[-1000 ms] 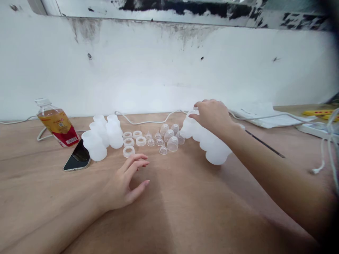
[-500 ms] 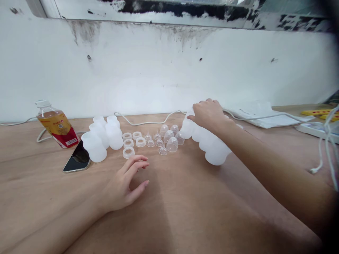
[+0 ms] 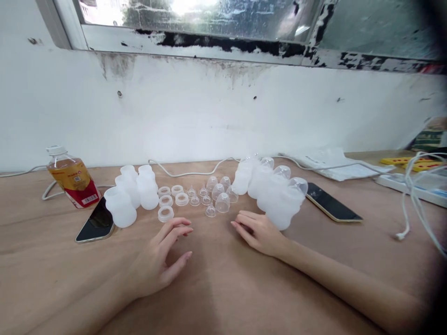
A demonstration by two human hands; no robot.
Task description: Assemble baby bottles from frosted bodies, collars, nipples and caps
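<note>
My left hand [image 3: 171, 253] rests on the wooden table with its fingers spread and nothing in it. My right hand [image 3: 260, 234] lies on the table, fingers loosely curled, the thumb a little apart; nothing shows in it. Just behind it stand several frosted baby bottles [image 3: 284, 207] with clear dome caps on top. Beyond my left fingertips are white screw rings [image 3: 165, 214], and right of them clear bottle teats [image 3: 206, 200]. Several clear dome caps [image 3: 222, 203] sit between the teats and the capped bottles. Frosted bottle bodies [image 3: 120, 207] without caps stand at the left.
A drink bottle [image 3: 75, 179] and a phone [image 3: 96, 223] are at the left. Another phone [image 3: 333, 203] lies right of the capped bottles. A white cable [image 3: 195, 174] runs along the wall. At the right are a plastic bag [image 3: 328, 163] and a power strip [image 3: 415, 188].
My right hand has come down from the back of the capped bottles to the table in front of them. The left hand keeps its pose. The view has tilted up, showing more window.
</note>
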